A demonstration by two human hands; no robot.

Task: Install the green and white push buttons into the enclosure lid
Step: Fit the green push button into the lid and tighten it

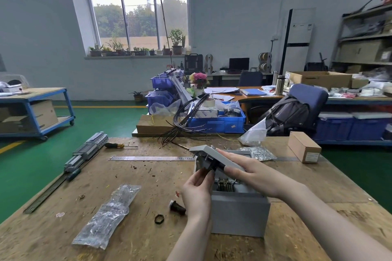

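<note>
Left hand (pixel 198 188) is up at the underside of the tilted grey enclosure lid (pixel 214 152), fingers curled and pinching a black push-button body (pixel 212 164) that sticks down from the lid; which colour button it is cannot be told from this angle. Right hand (pixel 252 174) lies flat on top of the lid, fingers straight and together, pressing it, fingertips toward the lid's far edge. Lid is propped at an angle over the open grey enclosure box (pixel 239 212), which sits just beneath both hands; DIN rail and terminal parts (pixel 224 185) show inside the box between the two wrists.

Just left of the left wrist on the wooden workbench (pixel 137 176): a second push button (pixel 177 207) lying on its side, pale cap end facing away from the hand, and a loose black lock nut (pixel 159 219) close beside it, not touching. Further left of the left hand, a clear plastic bag of parts (pixel 108 216). Beyond the left hand, a steel ruler (pixel 151 158) flat on the bench, then a yellow-handled screwdriver (pixel 117 145). Beyond the right hand's fingertips, a bag of small screws (pixel 259 152); to the right of that, a small cardboard box (pixel 304 147).
</note>
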